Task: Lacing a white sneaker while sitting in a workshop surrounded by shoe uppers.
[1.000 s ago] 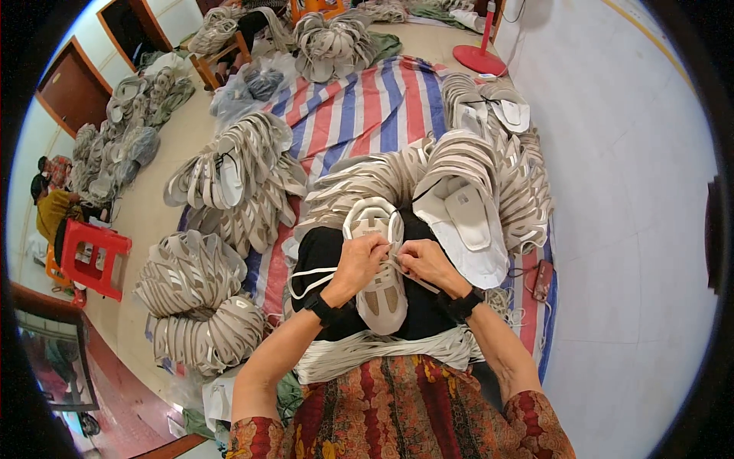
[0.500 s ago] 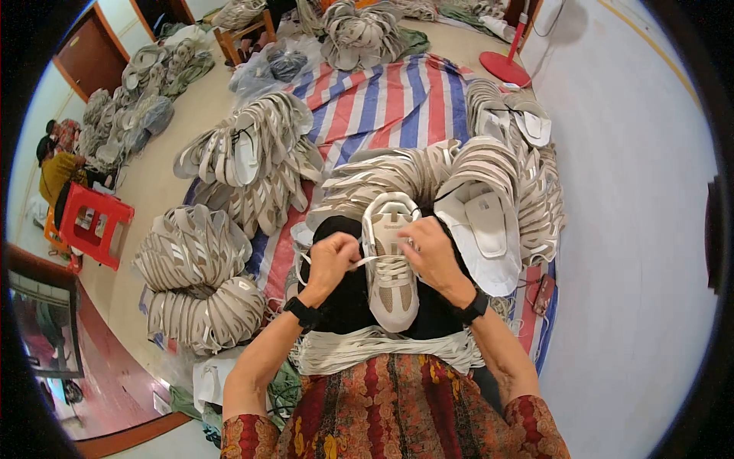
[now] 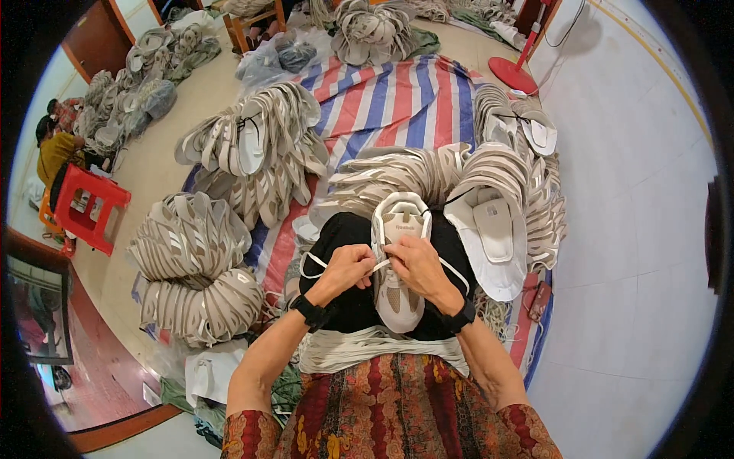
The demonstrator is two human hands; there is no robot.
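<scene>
A beige and white sneaker upper [image 3: 397,264] lies lengthwise on a black cloth [image 3: 348,245] spread over the person's lap, its open collar pointing away from the person and its toe end pointing back toward the patterned red garment [image 3: 397,413]. Both hands meet over the middle of this shoe. The left hand [image 3: 348,268] sits at the shoe's left edge, fingers curled and pinched on a white lace [image 3: 312,269] that loops out to the left across the black cloth. The right hand [image 3: 417,264] rests on top of the shoe, fingers bent and closed on the lace where it crosses the upper; another stretch of lace trails off to the right of the shoe. Each wrist wears a black band. Just right of the shoe a stack of white and grey shoe uppers [image 3: 497,222] fans out, the nearest one showing its pale inner side. Beyond the shoe a curved row of uppers [image 3: 397,172] lies on a red, white and blue striped tarp [image 3: 390,99]. Left of the shoe are bundled heaps of uppers [image 3: 191,245] on the floor, and farther left a red plastic stool [image 3: 88,206] stands beside a seated person in a yellow top [image 3: 57,153]. A red fan base [image 3: 514,75] stands well beyond the shoe, at the tarp's far right corner.
</scene>
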